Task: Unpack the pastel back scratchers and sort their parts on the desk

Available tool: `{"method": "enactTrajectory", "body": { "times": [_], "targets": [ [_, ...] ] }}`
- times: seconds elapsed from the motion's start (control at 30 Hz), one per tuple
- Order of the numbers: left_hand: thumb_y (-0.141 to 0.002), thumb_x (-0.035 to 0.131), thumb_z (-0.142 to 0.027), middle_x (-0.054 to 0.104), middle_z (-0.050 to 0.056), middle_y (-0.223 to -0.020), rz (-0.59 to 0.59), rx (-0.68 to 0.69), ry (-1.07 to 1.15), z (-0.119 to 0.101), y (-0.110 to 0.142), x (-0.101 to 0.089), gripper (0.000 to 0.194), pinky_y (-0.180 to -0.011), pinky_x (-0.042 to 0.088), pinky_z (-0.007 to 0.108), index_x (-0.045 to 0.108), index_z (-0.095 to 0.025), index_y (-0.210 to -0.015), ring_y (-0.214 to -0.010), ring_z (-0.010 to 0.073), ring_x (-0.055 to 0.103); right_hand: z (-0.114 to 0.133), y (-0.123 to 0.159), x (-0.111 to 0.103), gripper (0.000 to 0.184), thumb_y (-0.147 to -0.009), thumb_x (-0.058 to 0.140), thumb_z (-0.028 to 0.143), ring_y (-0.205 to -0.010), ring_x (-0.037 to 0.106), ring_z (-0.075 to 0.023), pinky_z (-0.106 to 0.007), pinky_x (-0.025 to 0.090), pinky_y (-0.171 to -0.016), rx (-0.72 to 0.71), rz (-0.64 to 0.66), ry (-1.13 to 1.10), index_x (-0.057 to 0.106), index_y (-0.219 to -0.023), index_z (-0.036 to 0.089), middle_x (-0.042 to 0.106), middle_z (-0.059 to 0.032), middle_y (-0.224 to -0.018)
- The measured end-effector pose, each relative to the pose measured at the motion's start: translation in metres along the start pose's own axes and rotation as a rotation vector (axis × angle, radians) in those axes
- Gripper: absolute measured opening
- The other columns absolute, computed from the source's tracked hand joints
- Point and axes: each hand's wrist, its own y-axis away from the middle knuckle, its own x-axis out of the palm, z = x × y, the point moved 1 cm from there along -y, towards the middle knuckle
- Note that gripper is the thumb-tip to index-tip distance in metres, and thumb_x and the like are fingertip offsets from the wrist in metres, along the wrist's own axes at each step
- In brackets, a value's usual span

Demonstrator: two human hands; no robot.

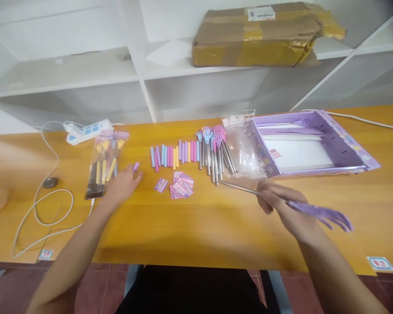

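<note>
My right hand (283, 200) is closed around the metal rod of a purple back scratcher (317, 212) with a hand-shaped head. Its bare rod end points left, and the head sticks out to the right. Between the fingers of my left hand (125, 183) is a short purple handle sleeve (136, 166), mostly covered by the fingers. A row of pastel handle sleeves (173, 157) lies between the hands. To its right is a pile of back scratchers (214, 152) with blue and pink heads and bare metal rods. Small printed cards (182, 185) lie in front of the row.
Bagged back scratchers with yellow handles (104, 161) lie left, over a phone (94, 185) on a white cable. A power strip (88, 131) is behind them. Clear plastic bags (244, 148) lie beside an open purple box (330, 170). A taped carton (255, 39) sits on the shelf.
</note>
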Motion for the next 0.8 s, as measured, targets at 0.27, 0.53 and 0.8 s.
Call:
{"method": "enactTrajectory", "body": {
  "times": [0.27, 0.53, 0.8],
  "targets": [
    [-0.104, 0.057, -0.040, 0.059, 0.031, -0.151, -0.167, 0.077, 0.182, -0.030, -0.047, 0.015, 0.055, -0.110, 0.051, 0.046, 0.051, -0.003, -0.144, -0.138, 0.0397, 0.063, -0.013, -0.139, 0.013, 0.048, -0.098, 0.068, 0.046, -0.050, 0.049, -0.0125, -0.028, 0.039, -0.056, 0.159, 0.038, 0.333, 0.055, -0.058, 0.022, 0.059, 0.0004, -0.052],
    [-0.107, 0.054, -0.038, 0.067, 0.023, -0.138, -0.421, 0.078, 0.078, 0.006, -0.046, 0.007, 0.044, -0.119, 0.044, 0.051, 0.059, -0.013, -0.143, -0.138, 0.0368, 0.059, -0.066, -0.151, 0.071, 0.025, -0.104, 0.062, 0.038, -0.081, 0.066, -0.0237, -0.033, 0.043, -0.072, 0.031, 0.200, 0.925, 0.068, -0.094, 0.015, 0.074, -0.0211, -0.115],
    [-0.100, 0.054, -0.039, 0.065, 0.036, -0.131, -0.449, -0.239, -0.143, 0.088, -0.072, -0.038, 0.050, -0.108, 0.047, 0.058, 0.059, 0.001, -0.130, -0.128, 0.0494, 0.061, -0.061, -0.103, 0.047, 0.027, -0.108, 0.055, 0.040, -0.075, 0.061, -0.0219, -0.033, 0.035, -0.065, -0.084, 0.061, 1.026, 0.068, -0.101, 0.017, 0.069, -0.0153, -0.115]
  ]
}}
